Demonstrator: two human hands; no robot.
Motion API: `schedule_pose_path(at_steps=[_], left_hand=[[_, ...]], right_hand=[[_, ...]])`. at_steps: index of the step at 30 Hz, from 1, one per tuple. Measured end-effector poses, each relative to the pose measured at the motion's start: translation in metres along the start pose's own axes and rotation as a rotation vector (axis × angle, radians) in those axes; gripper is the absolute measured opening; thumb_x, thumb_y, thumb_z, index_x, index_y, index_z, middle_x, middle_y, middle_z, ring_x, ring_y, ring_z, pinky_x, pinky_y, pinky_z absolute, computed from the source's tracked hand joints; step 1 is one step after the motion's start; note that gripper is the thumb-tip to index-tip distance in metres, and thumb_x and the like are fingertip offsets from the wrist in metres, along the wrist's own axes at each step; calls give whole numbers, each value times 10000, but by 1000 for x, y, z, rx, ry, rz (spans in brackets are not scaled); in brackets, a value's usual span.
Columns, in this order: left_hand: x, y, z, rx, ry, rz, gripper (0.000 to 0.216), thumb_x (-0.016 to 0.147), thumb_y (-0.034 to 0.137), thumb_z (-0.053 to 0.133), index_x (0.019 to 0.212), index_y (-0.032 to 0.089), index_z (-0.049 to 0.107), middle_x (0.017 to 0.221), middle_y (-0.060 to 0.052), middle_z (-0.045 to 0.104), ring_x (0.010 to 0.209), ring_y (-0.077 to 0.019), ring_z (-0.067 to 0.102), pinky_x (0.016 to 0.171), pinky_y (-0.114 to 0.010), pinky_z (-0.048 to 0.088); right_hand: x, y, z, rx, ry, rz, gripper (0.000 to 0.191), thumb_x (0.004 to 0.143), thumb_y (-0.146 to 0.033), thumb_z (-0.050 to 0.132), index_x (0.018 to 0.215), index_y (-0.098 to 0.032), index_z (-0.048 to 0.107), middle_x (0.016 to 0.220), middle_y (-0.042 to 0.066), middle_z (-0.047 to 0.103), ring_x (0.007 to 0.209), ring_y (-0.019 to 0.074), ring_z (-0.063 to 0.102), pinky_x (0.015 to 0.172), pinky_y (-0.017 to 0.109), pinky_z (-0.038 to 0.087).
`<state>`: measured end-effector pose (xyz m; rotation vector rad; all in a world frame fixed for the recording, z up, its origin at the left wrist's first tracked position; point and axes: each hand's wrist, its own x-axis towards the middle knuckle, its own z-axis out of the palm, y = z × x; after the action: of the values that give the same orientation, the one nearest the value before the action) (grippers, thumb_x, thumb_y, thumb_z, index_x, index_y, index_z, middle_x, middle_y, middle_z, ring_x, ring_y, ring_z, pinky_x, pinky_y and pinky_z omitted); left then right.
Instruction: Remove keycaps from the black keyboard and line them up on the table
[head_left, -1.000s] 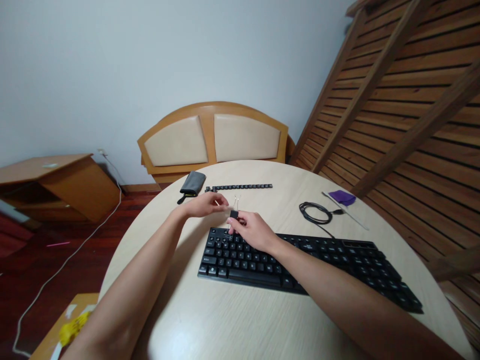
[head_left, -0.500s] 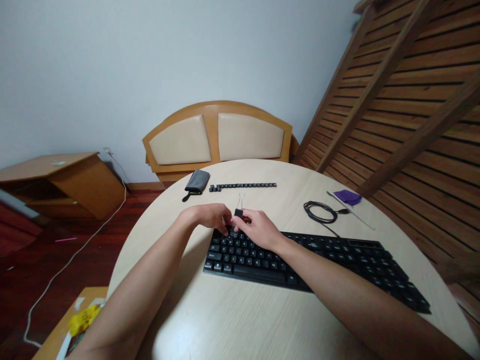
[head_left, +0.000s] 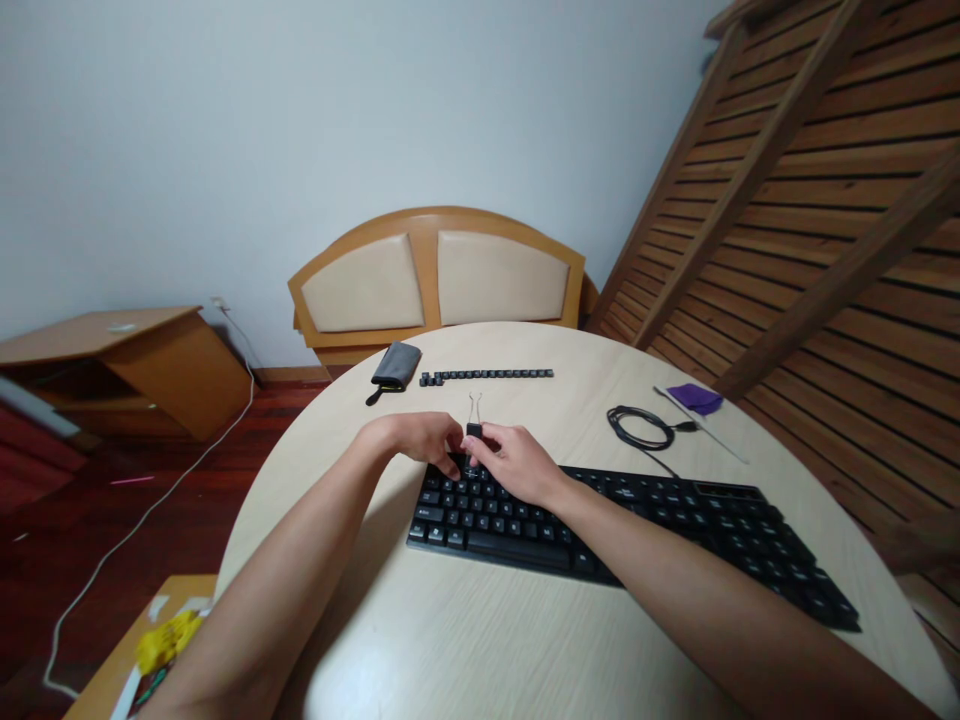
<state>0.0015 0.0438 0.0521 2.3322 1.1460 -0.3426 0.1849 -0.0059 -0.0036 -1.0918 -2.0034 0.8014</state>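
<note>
A black keyboard [head_left: 645, 530] lies across a round pale wooden table [head_left: 480, 640]. My right hand [head_left: 514, 462] is closed in a pinch on a small black binder clip [head_left: 473, 428], its wire handles pointing up, held at the keyboard's top left corner. My left hand [head_left: 420, 440] rests right beside it, fingers curled down onto the keyboard's upper left keys; whether they grip anything is hidden. A row of removed black keycaps [head_left: 487, 375] lies in a line further back on the table.
A grey pouch [head_left: 394, 366] sits left of the keycap row. The keyboard's coiled black cable [head_left: 641, 427] lies at the right, with a purple cloth [head_left: 696, 397] and a thin tool beyond it. A wooden headboard [head_left: 439, 275], slatted bed frame [head_left: 825, 200] and cabinet [head_left: 112, 370] surround the table.
My left hand has drawn back from the table behind the keyboard to its top left corner. My right hand with the clip has stayed there, dipping slightly.
</note>
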Motion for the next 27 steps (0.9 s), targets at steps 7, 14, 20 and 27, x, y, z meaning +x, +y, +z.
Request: schedule_pose_path(at_steps=[7,14,20,27], left_hand=[[0,0,1,-19,-3,-16,401,647,365,773,989,166,710,893,-31,733,791,-193,639,667,-233,444],[-2,6,-1,-9,-3,-26,332,652,314,771,939,158,715,843,-12,725,759,-175,625,643,-217,434],[-4,10,-3,-9,-9,-22,258,658,289,761,872,150,723,789,-3,722,764,-175,626,639,-207,423],[-3,5,-1,-18,-3,-30,345,660,323,769,963,164,722,881,-15,731,783,-177,632,643,-212,424]], right_hand=[[0,1,1,-15,-5,-36,314,947,-379,496,816,-184,704,743,22,713,647,150,612,586,242,405],[0,-2,-2,-208,15,-128,383,927,-363,538,606,-169,618,601,2,599,566,117,510,551,242,325],[-2,-2,-1,-298,-7,-167,346,922,-344,542,628,-170,592,660,11,622,635,123,558,610,236,354],[-3,-2,-2,-438,-5,-214,273,911,-328,538,695,-183,620,706,27,667,660,148,586,622,253,365]])
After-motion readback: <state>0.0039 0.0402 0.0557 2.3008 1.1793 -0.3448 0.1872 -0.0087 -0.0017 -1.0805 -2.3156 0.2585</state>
